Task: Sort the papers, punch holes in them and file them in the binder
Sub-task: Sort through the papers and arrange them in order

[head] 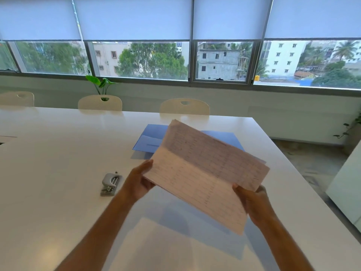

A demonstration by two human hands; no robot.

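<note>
Several pale printed paper sheets with faint table rows point(205, 171) held as a loose stack above the white glossy table point(58, 163), tilted, print too blurred to read. Left hand point(138, 182) grips the stack's left edge, thumb on top; right hand point(252, 202) pinches the lower right edge. Blue flat folder-type binder point(150, 139) lies open on the table behind the sheets, partly hidden. Grey metal hole punch point(111, 183) on the table just left of the left wrist. Cream chairs point(184, 107) at the far side.
</note>
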